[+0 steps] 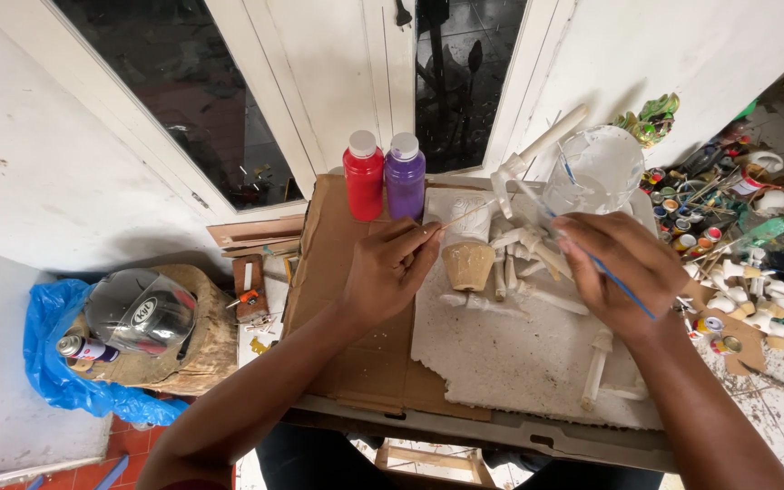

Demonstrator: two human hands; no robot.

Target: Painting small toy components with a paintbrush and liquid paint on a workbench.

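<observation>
The left hand [390, 270] is curled, its fingertips pinching one thin wooden stick [465, 216] that runs up and to the right from them. Just right of that hand, touching the stick's line, stands one small tan, ribbed clay pot [467, 264] with a white top. The right hand [623, 272] is closed around one slim blue-handled paintbrush [623, 289], whose handle passes under the fingers and slants down past the wrist.

Under both hands lies one rough-edged white foam sheet [519, 363], resting on one brown flattened cardboard sheet [365, 363]. Between the hands, a cluster of white unpainted clay figurine pieces [528, 263] is scattered on the foam; their number cannot be told, as they overlap.

Beyond the left hand stand two plastic paint bottles with white caps, side by side and touching: one red paint bottle [364, 181] and one purple paint bottle [405, 181]. Beyond the right hand sits one clear plastic cup [596, 172], smeared white.

Far left of the left hand, one clear-visored helmet [142, 313] rests beside one blue plastic bag [56, 363]. Far right of the right hand, many small paint pots [682, 204] crowd the floor.
</observation>
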